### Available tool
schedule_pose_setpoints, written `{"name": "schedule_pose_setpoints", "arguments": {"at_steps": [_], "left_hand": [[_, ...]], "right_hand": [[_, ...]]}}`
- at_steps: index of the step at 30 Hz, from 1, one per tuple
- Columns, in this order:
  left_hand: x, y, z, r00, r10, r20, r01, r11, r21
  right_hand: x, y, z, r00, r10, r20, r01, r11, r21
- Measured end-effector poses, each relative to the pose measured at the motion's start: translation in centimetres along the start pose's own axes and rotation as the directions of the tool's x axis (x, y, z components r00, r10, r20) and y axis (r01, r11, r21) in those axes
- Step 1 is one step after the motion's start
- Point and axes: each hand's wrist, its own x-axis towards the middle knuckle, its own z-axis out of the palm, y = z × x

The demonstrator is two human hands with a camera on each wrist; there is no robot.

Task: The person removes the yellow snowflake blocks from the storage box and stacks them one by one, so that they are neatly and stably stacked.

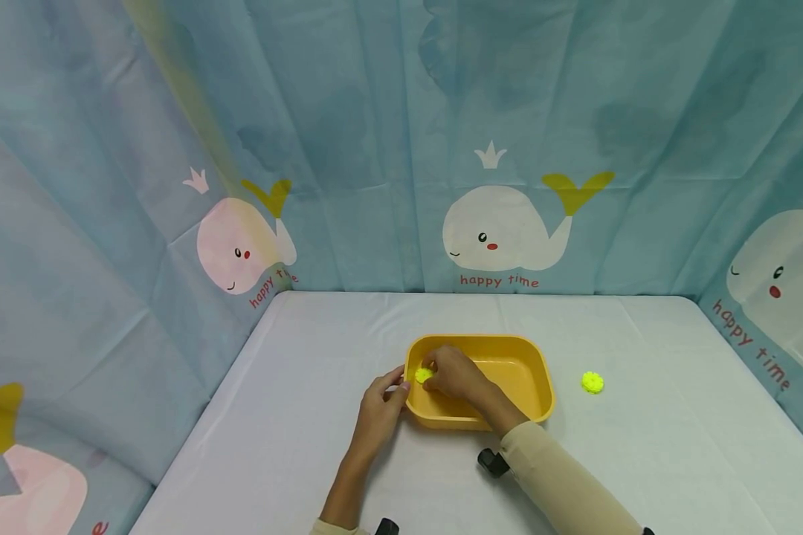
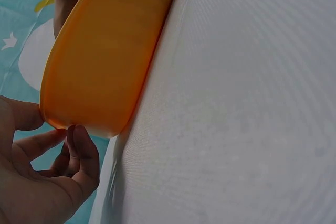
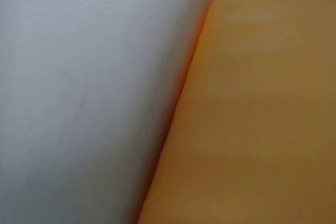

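Observation:
A yellow-orange rectangular tray (image 1: 515,371) sits on the white table. My right hand (image 1: 456,373) reaches into its left part, pinching a neon-yellow scalloped disc (image 1: 423,376) between thumb and fingers. My left hand (image 1: 378,407) is at the tray's left end, fingertips touching the outer wall near the rim; the left wrist view shows those left fingers (image 2: 32,116) against the tray (image 2: 105,56). A second neon-yellow scalloped disc (image 1: 592,383) lies on the table right of the tray. In the right wrist view the tray's side wall (image 3: 262,103) hides the right hand's fingers and the disc.
The white-covered table (image 1: 321,334) is bordered at the back and sides by blue curtains (image 1: 375,148) printed with whales. A dark wrist-camera piece (image 1: 492,462) hangs by the right sleeve (image 1: 555,475), close to the tray's front side.

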Motion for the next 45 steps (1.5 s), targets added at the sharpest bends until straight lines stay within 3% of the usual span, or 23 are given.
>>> {"name": "schedule_pose_setpoints", "arguments": {"at_steps": [20, 34, 40, 45], "left_hand": [[0.2, -0.1, 0.2, 1.0, -0.008, -0.001, 0.008, 1.0, 0.0], [0.2, 0.0, 0.2, 1.0, -0.001, -0.015, 0.001, 1.0, 0.021], [0.3, -0.1, 0.1, 1.0, -0.004, -0.023, 0.004, 0.999, 0.034], [0.0, -0.1, 0.1, 1.0, 0.004, -0.031, -0.003, 1.0, 0.019]], "right_hand": [[-1.6, 0.6, -1.7, 0.999, -0.01, -0.052, 0.012, 0.999, 0.041], [-5.8, 1.3, -5.4, 0.978, -0.096, -0.186, 0.118, 0.987, 0.109], [-7.9, 2.1, -7.0, 0.967, -0.107, -0.23, 0.128, 0.988, 0.08], [-9.7, 2.9, -8.2, 0.944, -0.129, -0.302, 0.15, 0.988, 0.045]]}}
